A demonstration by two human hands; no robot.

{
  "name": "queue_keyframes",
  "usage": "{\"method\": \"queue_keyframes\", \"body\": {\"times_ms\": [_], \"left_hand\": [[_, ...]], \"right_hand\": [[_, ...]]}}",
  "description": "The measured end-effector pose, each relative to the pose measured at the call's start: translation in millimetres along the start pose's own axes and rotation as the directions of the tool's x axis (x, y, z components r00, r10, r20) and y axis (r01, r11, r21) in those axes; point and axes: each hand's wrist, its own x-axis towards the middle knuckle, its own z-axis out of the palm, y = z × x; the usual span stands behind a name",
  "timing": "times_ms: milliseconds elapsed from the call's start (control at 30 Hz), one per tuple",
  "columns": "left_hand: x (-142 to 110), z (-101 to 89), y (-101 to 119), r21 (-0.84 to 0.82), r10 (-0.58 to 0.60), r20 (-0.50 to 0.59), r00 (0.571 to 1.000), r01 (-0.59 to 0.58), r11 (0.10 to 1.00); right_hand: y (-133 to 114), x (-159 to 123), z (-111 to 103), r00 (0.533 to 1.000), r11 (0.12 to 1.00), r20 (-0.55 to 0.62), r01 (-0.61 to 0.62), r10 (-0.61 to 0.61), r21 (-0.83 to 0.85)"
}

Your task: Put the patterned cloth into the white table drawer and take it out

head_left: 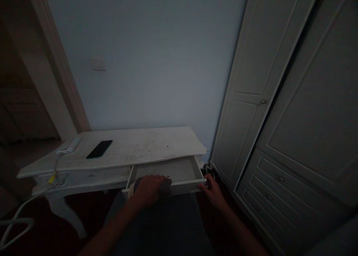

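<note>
A white drawer (184, 189) is pulled out of a worn white table (145, 142), and its inside shows a pale bare bottom. My left hand (151, 189) is closed on a crumpled cloth (166, 186), dark with a lighter part, pressed over the drawer's front edge at the left. At the drawer's right front corner, my right hand (211, 189) grips the edge between thumb and fingers. The cloth is partly hidden under my left hand.
On the tabletop's left lie a dark phone (100, 149) and a white power strip (68, 145) with a cable hanging down. A tall wardrobe (246, 80) stands close on the right. A switch (98, 64) is on the blue wall.
</note>
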Motion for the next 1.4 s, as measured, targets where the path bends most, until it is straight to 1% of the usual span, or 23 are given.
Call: {"method": "queue_keyframes", "body": {"times_ms": [133,233,367,467,500,533,567,633,667,700,733,767,833,967,1000,1067,1167,1200,1267,1300,1400], "left_hand": [[20,11.0,21,0.061,0.053,-0.041,0.998,-0.05,0.997],[35,20.1,44,0.088,0.073,-0.077,0.994,-0.066,0.994],[52,34.3,82,0.127,0.056,-0.19,0.98,-0.031,0.991],[60,53.6,108,0.146,0.028,-0.279,0.96,0.014,0.989],[61,62.3,114,0.165,0.027,-0.326,0.945,0.029,0.986],[62,71.8,118,0.198,0.038,-0.393,0.919,0.044,0.979],[63,81.8,120,0.242,0.065,-0.474,0.878,0.059,0.969],[62,101.0,118,0.337,0.153,-0.624,0.766,0.087,0.938],[61,109.2,116,0.377,0.201,-0.669,0.715,0.093,0.922],[60,115.9,112,0.406,0.24,-0.69,0.683,0.091,0.909],[58,121.0,108,0.428,0.27,-0.699,0.663,0.085,0.9],[55,124.5,103,0.444,0.292,-0.7,0.651,0.077,0.893],[48,127.9,93,0.463,0.317,-0.701,0.639,0.068,0.884],[32,129.5,74,0.439,0.278,-0.716,0.641,0.103,0.893],[28,129.8,71,0.429,0.26,-0.717,0.647,0.115,0.896],[19,129.8,66,0.396,0.201,-0.697,0.689,0.136,0.908],[7,127.3,62,0.293,0.062,-0.614,0.787,0.155,0.943],[4,126.3,61,0.254,0.02,-0.587,0.809,0.16,0.954],[-1,125.4,58,0.2,-0.027,-0.554,0.832,0.164,0.966],[-3,125.8,56,0.189,-0.034,-0.546,0.837,0.163,0.968],[-8,129.3,47,0.203,-0.013,-0.546,0.838,0.148,0.968]], "right_hand": [[0,0,-1,1.0,0.999,0.005,0.024,-0.024,-0.031],[2,1,-2,0.999,0.997,0.006,0.046,-0.045,-0.062],[3,2,-3,0.997,0.994,0.006,0.072,-0.071,-0.088],[3,2,-2,0.996,0.992,-0.001,0.09,-0.091,-0.086],[3,2,-2,0.995,0.992,-0.006,0.094,-0.095,-0.083],[4,2,-1,0.995,0.992,-0.013,0.097,-0.099,-0.082],[4,2,-1,0.995,0.992,-0.018,0.098,-0.1,-0.084],[5,2,-1,0.995,0.991,-0.022,0.095,-0.097,-0.096],[5,2,-1,0.995,0.991,-0.019,0.091,-0.094,-0.101],[6,2,-1,0.996,0.991,-0.012,0.088,-0.09,-0.105],[7,2,-1,0.996,0.991,-0.005,0.085,-0.086,-0.107],[7,2,-1,0.997,0.991,0.002,0.083,-0.084,-0.106],[8,2,-2,0.997,0.992,0.012,0.078,-0.077,-0.1],[7,2,-3,0.997,0.993,0.039,0.076,-0.073,-0.094],[6,2,-3,0.996,0.993,0.042,0.078,-0.074,-0.092],[5,2,-3,0.996,0.993,0.043,0.076,-0.073,-0.09],[6,2,-3,0.998,0.995,0.033,0.054,-0.051,-0.088],[7,2,-3,0.998,0.995,0.031,0.049,-0.046,-0.088],[9,2,-3,0.999,0.995,0.023,0.048,-0.046,-0.09],[10,2,-3,0.999,0.995,0.019,0.05,-0.049,-0.091],[12,3,-3,0.999,0.995,0.013,0.052,-0.051,-0.086]]}}
